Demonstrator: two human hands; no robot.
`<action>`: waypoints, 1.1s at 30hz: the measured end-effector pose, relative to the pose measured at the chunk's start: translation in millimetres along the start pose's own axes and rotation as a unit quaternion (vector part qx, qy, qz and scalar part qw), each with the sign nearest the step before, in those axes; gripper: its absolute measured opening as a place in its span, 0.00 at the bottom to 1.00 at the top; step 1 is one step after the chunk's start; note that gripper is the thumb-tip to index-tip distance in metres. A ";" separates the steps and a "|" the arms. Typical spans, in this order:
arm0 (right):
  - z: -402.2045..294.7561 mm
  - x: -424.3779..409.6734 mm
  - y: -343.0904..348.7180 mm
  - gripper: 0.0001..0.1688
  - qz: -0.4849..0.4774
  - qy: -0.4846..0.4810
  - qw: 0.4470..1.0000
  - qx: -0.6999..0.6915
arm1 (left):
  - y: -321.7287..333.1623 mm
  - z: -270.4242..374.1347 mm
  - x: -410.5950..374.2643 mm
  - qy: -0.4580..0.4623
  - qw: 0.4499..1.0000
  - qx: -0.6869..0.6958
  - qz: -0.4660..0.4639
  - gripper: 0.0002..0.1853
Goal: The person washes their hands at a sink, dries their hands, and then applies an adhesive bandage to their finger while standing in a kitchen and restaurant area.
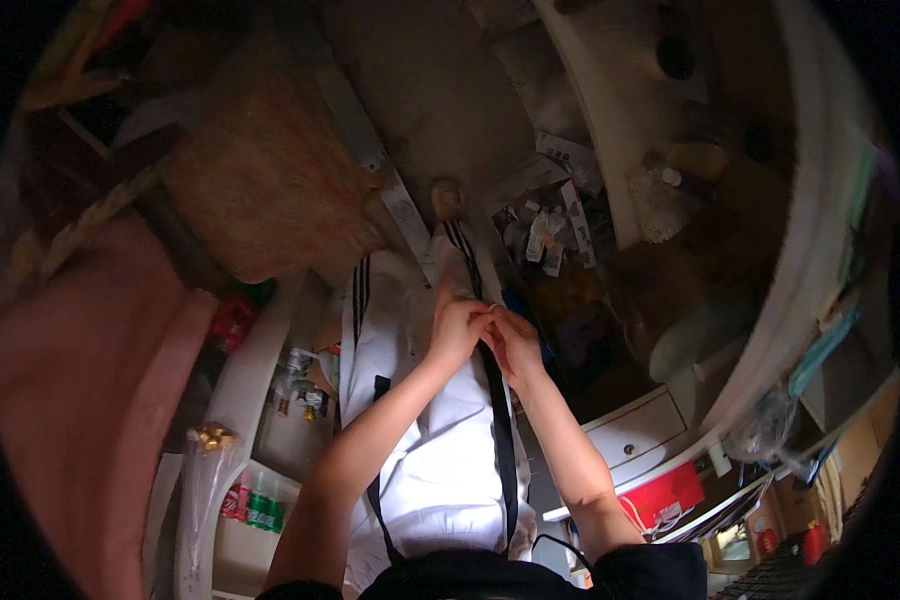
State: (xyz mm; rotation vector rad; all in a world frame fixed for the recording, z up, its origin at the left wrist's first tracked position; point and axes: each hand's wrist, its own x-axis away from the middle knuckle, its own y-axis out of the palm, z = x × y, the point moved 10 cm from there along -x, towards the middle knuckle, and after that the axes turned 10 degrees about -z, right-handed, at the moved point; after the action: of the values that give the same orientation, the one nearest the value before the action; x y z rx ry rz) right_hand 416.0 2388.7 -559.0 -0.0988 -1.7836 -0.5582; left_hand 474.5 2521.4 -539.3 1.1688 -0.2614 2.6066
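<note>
Both hands meet above my legs, which are in white trousers (450, 465) with black stripes and a hanging black strap. My left hand (457, 326) has its fingertips bent in against those of the other, with one finger pointing away. My right hand (515, 341) touches it with bent fingers. A tiny pale thing (493, 307) shows at the meeting fingertips; whether it is a held object or a ring cannot be told. A shoe (448, 199) shows beyond the hands.
At left are a pink cover (82, 390) and a white shelf unit (229, 397) with green cans (265, 512). An open box (577, 225) of packets lies beyond my hands. A white drawer (634, 435) and a red bag (664, 495) are at right.
</note>
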 end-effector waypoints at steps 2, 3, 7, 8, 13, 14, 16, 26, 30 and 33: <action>-5.1 -25.7 -39.1 0.15 0.026 -0.004 0.999 0.032 | 28.5 -12.4 -24.7 0.058 0.993 -0.095 -0.043 0.13; -14.9 -38.4 -63.2 0.15 0.067 -0.037 0.995 0.059 | 36.7 -17.4 -31.8 0.050 0.992 -0.102 -0.050 0.17; -65.9 -98.0 -170.4 0.19 0.232 -0.160 0.912 0.298 | 31.5 1.1 -59.3 0.059 0.975 -0.210 -0.037 0.32; -75.2 -111.5 -200.0 0.21 0.267 -0.160 0.844 0.437 | 14.7 4.4 -66.0 0.093 0.973 -0.212 0.013 0.31; -103.0 -153.0 -321.5 0.28 0.354 0.139 0.444 0.811 | -113.1 74.9 -71.8 0.278 0.828 -0.451 0.182 0.30; -102.3 -152.6 -321.5 0.28 0.349 0.163 0.471 0.793 | -143.8 87.9 -74.9 0.286 0.794 -0.494 0.209 0.30; -105.5 -155.0 -278.9 0.27 0.324 0.139 0.541 0.763 | -203.0 103.8 -82.3 0.281 0.738 -0.547 0.278 0.28; -286.3 -311.5 -71.6 0.22 0.342 -0.242 0.538 0.732 | -274.9 103.6 -97.1 0.260 0.739 -0.498 0.372 0.19; -360.9 -377.9 -118.8 0.22 0.416 -0.130 0.472 0.766 | -282.0 102.6 -102.0 0.252 0.734 -0.471 0.420 0.18; -380.0 -412.2 -140.8 0.22 0.391 -0.115 0.493 0.768 | -284.3 105.9 -102.6 0.268 0.734 -0.473 0.406 0.15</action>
State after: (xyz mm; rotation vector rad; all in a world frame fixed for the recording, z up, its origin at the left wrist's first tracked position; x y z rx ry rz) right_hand 825.5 2196.1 -918.7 0.2799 -1.6061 1.8508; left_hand 704.6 2743.9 -531.7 -0.1478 -2.0126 2.5385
